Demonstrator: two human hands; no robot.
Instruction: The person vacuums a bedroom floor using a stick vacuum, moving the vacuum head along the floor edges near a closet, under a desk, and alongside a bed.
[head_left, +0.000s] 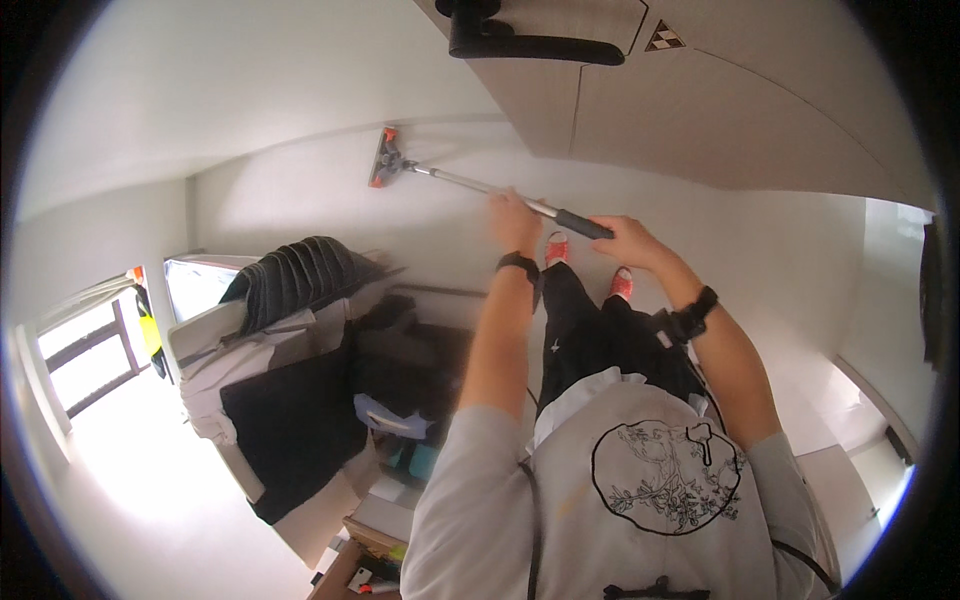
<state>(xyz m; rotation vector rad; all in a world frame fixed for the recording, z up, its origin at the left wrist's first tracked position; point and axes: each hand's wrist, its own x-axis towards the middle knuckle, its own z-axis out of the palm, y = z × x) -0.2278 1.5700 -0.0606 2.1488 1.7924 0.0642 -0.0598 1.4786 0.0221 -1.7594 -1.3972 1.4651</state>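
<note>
A long-handled floor mop reaches across the pale floor (450, 217). Its narrow mop head (386, 157), orange at both ends, lies near the base of the wall on the far left. My left hand (515, 219), slightly blurred, is wrapped around the silver pole (461, 181) partway along. Closer to me, my right hand (628, 240) holds the end of the dark grip (577, 223). Each wrist wears a black band. Below the pole stand my feet in red shoes (556, 247).
A wooden door (705, 112) with a black lever handle (540, 49) rises ahead. To the left, a stack bears a ribbed dark object (296, 274) and black cloth (292, 427). An open box or drawer (352, 559) with small items sits at the lower left. A window (94, 352) is farther left.
</note>
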